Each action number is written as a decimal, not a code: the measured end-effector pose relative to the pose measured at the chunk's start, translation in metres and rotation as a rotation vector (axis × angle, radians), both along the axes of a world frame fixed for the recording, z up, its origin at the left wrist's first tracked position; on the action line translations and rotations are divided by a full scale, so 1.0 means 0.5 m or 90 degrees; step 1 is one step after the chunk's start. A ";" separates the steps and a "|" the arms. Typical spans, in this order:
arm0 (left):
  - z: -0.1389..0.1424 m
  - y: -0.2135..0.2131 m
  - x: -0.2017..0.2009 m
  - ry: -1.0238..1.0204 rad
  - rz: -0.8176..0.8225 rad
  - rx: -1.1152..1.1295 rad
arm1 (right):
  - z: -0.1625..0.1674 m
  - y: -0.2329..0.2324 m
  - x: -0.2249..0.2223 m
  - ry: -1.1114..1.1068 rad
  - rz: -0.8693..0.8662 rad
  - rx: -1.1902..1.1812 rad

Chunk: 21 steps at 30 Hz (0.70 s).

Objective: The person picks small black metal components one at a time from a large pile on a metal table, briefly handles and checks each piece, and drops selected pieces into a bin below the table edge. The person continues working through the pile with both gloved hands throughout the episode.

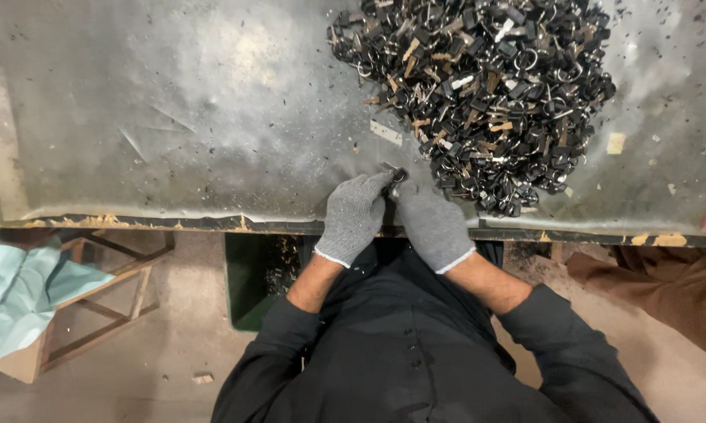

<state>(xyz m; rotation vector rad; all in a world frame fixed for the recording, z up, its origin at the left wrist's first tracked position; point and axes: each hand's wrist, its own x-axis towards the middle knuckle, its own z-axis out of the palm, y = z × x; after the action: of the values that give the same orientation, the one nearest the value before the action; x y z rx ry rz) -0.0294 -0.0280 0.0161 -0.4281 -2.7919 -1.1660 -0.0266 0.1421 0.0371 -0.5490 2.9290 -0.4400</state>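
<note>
Two gloved hands, left hand (353,218) and right hand (433,223), pinch one small dark clip (397,175), mostly hidden by fingertips, with the uncountable pile (478,94) just beyond on the table (173,117).

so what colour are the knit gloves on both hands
Grey knit gloves with white cuffs, clearest in the head view.

Both gloved hands (392,215) meet, fingertips pinched together.

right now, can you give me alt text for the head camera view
Two hands in grey knit gloves, left hand and right hand, meet over a small dark metal piece at the near edge of a scuffed metal table. A big pile of dark clips and rings lies just beyond the hands.
</note>
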 end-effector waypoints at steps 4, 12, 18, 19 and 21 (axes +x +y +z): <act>0.003 -0.001 0.005 -0.009 0.011 -0.024 | 0.018 -0.002 -0.040 -0.223 -0.045 -0.017; 0.027 0.011 -0.005 -0.009 0.013 -0.065 | 0.016 0.010 -0.038 -0.155 -0.039 -0.021; 0.156 -0.086 -0.022 -0.245 -0.014 -0.316 | 0.023 0.040 -0.033 -0.196 -0.040 -0.127; 0.182 -0.106 -0.021 -0.302 -0.013 -0.444 | 0.026 0.043 -0.032 -0.222 -0.049 -0.128; 0.213 -0.118 -0.037 -0.231 0.017 -0.395 | 0.026 0.044 -0.030 -0.212 -0.060 -0.093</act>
<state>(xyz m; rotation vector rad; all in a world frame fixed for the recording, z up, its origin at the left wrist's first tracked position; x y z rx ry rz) -0.0479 -0.0869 0.1225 -0.2252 -3.4351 -0.3643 -0.0416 0.1643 0.0503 -0.3168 2.6241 -0.6883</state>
